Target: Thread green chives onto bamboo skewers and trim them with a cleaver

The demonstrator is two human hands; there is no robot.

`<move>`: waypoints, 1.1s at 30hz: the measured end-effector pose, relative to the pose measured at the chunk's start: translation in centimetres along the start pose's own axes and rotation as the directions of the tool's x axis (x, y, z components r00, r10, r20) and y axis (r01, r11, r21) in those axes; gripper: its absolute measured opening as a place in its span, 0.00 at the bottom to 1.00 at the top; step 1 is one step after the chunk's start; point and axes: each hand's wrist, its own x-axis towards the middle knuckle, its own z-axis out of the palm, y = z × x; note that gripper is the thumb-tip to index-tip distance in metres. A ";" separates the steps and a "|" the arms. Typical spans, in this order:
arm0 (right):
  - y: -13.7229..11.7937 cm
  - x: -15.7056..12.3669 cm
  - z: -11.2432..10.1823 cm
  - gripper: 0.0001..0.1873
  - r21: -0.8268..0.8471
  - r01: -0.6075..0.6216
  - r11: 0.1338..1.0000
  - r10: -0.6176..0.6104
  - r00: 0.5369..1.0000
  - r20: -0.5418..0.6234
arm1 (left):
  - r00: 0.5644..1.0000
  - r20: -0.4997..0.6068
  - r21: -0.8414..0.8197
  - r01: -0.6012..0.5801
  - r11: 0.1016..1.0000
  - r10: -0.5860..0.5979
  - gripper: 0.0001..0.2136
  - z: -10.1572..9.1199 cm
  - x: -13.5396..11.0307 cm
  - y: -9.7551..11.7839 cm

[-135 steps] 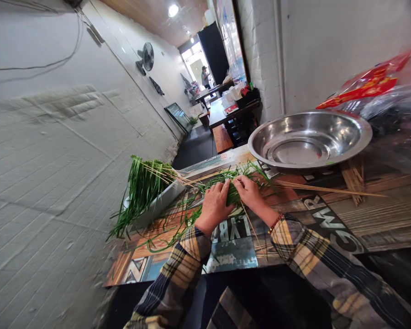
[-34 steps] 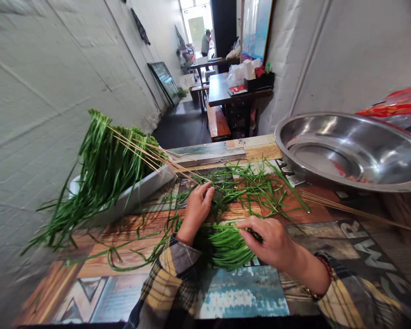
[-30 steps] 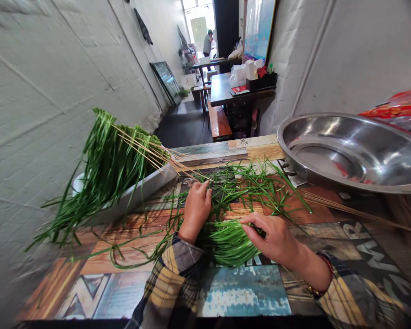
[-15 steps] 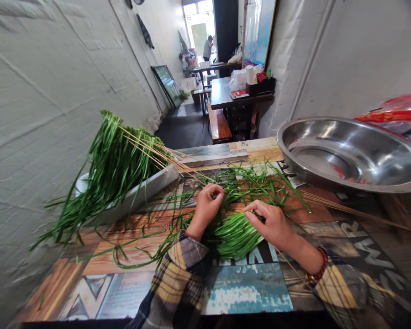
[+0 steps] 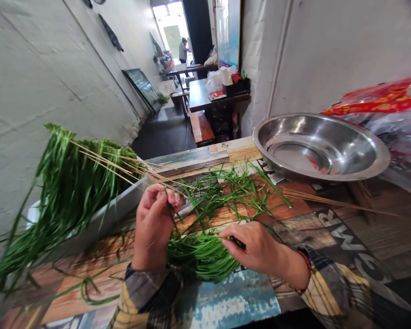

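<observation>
The left hand (image 5: 154,226) is lifted above the desk (image 5: 345,237), its fingers (image 5: 169,198) pinched together on one chive strand (image 5: 173,218); the right hand (image 5: 258,249) is clamped on the chive bundle (image 5: 202,258) lying between both hands; skewered chives (image 5: 65,183) lie at ten o'clock; a steel basin (image 5: 356,141) sits at two o'clock.

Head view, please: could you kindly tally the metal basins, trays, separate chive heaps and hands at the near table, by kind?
Steel basin: 1
White tray: 1
Skewered chives on the tray: 1
Loose chives on the table: 1
Bunch of chives between the hands: 1
Hands: 2, left hand and right hand
Total: 7
</observation>
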 end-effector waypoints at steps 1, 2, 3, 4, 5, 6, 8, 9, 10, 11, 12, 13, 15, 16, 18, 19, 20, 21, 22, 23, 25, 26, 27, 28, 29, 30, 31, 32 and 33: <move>-0.1 0.0 -0.1 0.04 0.010 0.011 1.000 -0.011 1.000 0.001 | 0.999 -0.025 0.034 -0.038 0.999 0.039 0.08 0.1 -0.1 0.2; -0.2 0.0 -0.2 0.04 0.016 0.021 1.000 -0.021 1.000 0.000 | 0.997 -0.037 0.093 -0.069 0.993 0.073 0.09 0.1 -0.2 0.3; -0.3 0.0 -0.3 0.03 0.019 0.027 0.999 -0.027 1.000 0.002 | 0.995 -0.030 0.182 -0.091 0.979 0.098 0.09 0.1 -0.2 0.1; -0.4 0.0 -0.4 0.03 0.020 0.028 0.999 -0.028 1.000 0.009 | 0.994 0.000 0.299 -0.101 0.949 0.105 0.08 0.1 -0.3 -0.2; -0.4 0.0 -0.4 0.03 0.017 0.025 1.000 -0.025 1.000 0.017 | 0.995 0.045 0.434 -0.102 0.895 0.092 0.07 0.0 -0.3 -0.6; -0.4 0.0 -0.4 0.03 0.013 0.021 1.000 -0.021 1.000 0.024 | 0.993 0.098 0.570 -0.108 0.815 0.063 0.07 0.0 -0.4 -1.2; -0.4 0.0 -0.4 0.03 0.003 0.012 1.000 -0.012 0.999 0.032 | 0.980 0.201 0.776 -0.161 0.610 0.002 0.06 -0.2 -0.3 -2.7; -0.3 0.0 -0.4 0.03 -0.005 0.009 1.000 -0.009 0.999 0.032 | 0.968 0.249 0.829 -0.206 0.520 -0.014 0.06 -0.2 -0.3 -3.5; -0.3 0.0 -0.4 0.03 -0.014 0.005 1.000 -0.005 0.999 0.033 | 0.956 0.292 0.857 -0.251 0.449 -0.023 0.06 -0.3 -0.3 -4.3; -0.3 0.0 -0.4 0.03 -0.022 0.001 1.000 -0.001 0.999 0.039 | 0.944 0.327 0.870 -0.289 0.399 -0.030 0.06 -0.3 -0.2 -5.0; -0.2 0.0 -0.4 0.03 -0.030 -0.002 1.000 0.004 0.999 0.047 | 0.934 0.353 0.876 -0.314 0.366 -0.045 0.05 -0.3 -0.2 -5.7; -0.2 0.0 -0.4 0.03 -0.036 -0.006 0.999 0.008 0.998 0.056 | 0.926 0.372 0.879 -0.329 0.346 -0.067 0.05 -0.3 -0.1 -6.3; -0.1 0.1 -0.4 0.03 -0.043 -0.008 0.999 0.011 0.998 0.068 | 0.911 0.395 0.882 -0.339 0.327 -0.120 0.04 -0.2 0.0 -7.2; -0.1 0.2 -0.4 0.04 -0.046 -0.008 0.999 0.011 0.998 0.067 | 0.904 0.403 0.882 -0.341 0.325 -0.144 0.04 -0.1 0.2 -7.5; -0.1 0.2 -0.4 0.04 -0.052 -0.004 0.999 0.007 0.998 0.057 | 0.891 0.416 0.883 -0.349 0.313 -0.181 0.06 0.2 0.6 -7.9; -0.1 0.2 -0.4 0.04 -0.055 -0.003 0.998 0.005 0.999 0.049 | 0.887 0.418 0.889 -0.354 0.291 -0.198 0.07 0.4 0.8 -8.0; 0.0 0.2 -0.4 0.04 -0.058 -0.002 0.998 0.004 0.999 0.040 | 0.885 0.414 0.898 -0.359 0.254 -0.213 0.07 0.6 1.0 -8.0; 0.0 0.2 -0.4 0.04 -0.060 -0.001 0.998 0.003 1.000 0.031 | 0.884 0.408 0.908 -0.365 0.206 -0.229 0.08 0.9 1.2 -8.0; 0.0 0.2 -0.4 0.04 -0.062 -0.001 0.998 0.003 1.000 0.024 | 0.885 0.397 0.916 -0.369 0.156 -0.242 0.09 1.1 1.3 -8.0; 0.1 0.1 -0.3 0.04 -0.064 -0.002 0.998 0.003 1.000 0.017 | 0.888 0.384 0.923 -0.367 0.112 -0.252 0.09 1.3 1.4 -8.0; 0.1 0.1 -0.3 0.04 -0.068 -0.005 0.998 0.006 1.000 0.011 | 0.899 0.353 0.935 -0.349 0.065 -0.259 0.09 1.5 1.6 -8.1; 0.1 0.1 -0.2 0.04 -0.069 -0.007 0.998 0.007 1.000 0.010 | 0.905 0.338 0.941 -0.334 0.061 -0.259 0.08 1.5 1.7 -8.2; 0.1 0.1 -0.2 0.04 -0.070 -0.008 0.997 0.009 1.000 0.012 | 0.910 0.327 0.945 -0.321 0.063 -0.257 0.08 1.4 1.8 -8.3; 0.1 0.0 -0.2 0.04 -0.072 -0.010 0.997 0.011 1.000 0.018 | 0.915 0.316 0.949 -0.309 0.069 -0.250 0.08 1.3 1.9 -8.5; 0.1 0.0 -0.1 0.04 -0.074 -0.011 0.997 0.013 1.000 0.023 | 0.921 0.307 0.952 -0.298 0.077 -0.240 0.07 1.2 2.0 -8.7; 0.1 0.0 -0.1 0.04 -0.077 -0.013 0.997 0.015 0.999 0.031 | 0.926 0.299 0.954 -0.286 0.088 -0.229 0.07 1.1 2.2 -8.8; 0.2 0.0 -0.1 0.04 -0.080 -0.015 0.997 0.019 0.999 0.038 | 0.931 0.293 0.955 -0.277 0.104 -0.217 0.07 1.0 2.3 -9.0; 0.2 0.0 0.0 0.04 -0.085 -0.021 0.996 0.024 0.999 0.044 | 0.935 0.289 0.955 -0.267 0.126 -0.205 0.07 0.9 2.5 -9.0; 0.3 0.0 0.0 0.05 -0.089 -0.028 0.996 0.032 0.998 0.051 | 0.940 0.283 0.955 -0.257 0.152 -0.191 0.07 0.8 2.6 -9.0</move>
